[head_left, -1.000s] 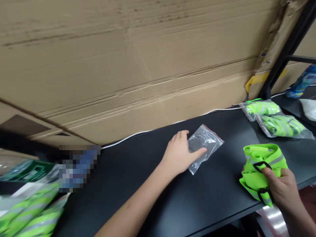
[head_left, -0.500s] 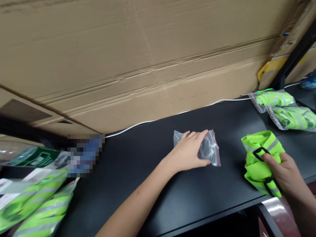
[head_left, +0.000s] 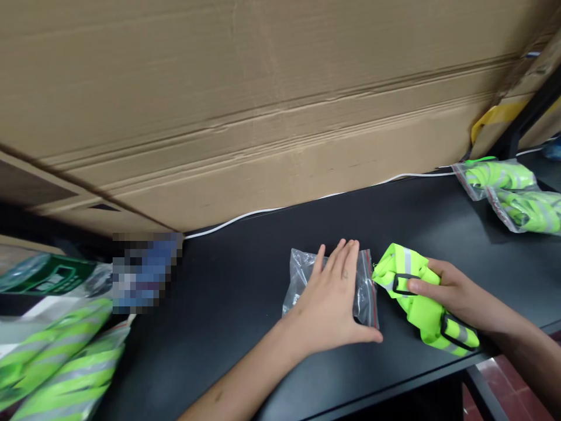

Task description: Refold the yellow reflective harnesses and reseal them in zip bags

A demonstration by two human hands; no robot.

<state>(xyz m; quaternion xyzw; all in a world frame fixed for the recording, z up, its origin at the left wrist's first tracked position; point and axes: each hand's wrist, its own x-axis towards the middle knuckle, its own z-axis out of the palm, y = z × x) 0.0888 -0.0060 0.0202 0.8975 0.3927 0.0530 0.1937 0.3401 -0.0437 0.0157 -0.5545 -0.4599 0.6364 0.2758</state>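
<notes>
My left hand (head_left: 331, 301) lies flat with fingers spread on a clear zip-lock bag (head_left: 366, 289), pressing it against the black tabletop (head_left: 228, 327). The bag's red-lined zip edge faces right. In my right hand (head_left: 456, 292) is a folded neon-yellow reflective harness (head_left: 416, 286) with grey stripes and black buckles. My right thumb rests by one buckle, and the other fingers are hidden behind the bundle. The harness's left end is right beside the bag's zip edge; whether they touch I cannot tell.
Two bagged reflective harnesses (head_left: 526, 199) lie at the back right. More bagged ones (head_left: 74, 368) lie at the left, near a green package (head_left: 48, 275). A cardboard wall (head_left: 280, 117) stands along the back edge, with a white cable (head_left: 249, 216) at its foot.
My left hand has flattened out the bag and shifted nearer to me. My right hand has brought the harness leftward, close to the bag's zip edge.
</notes>
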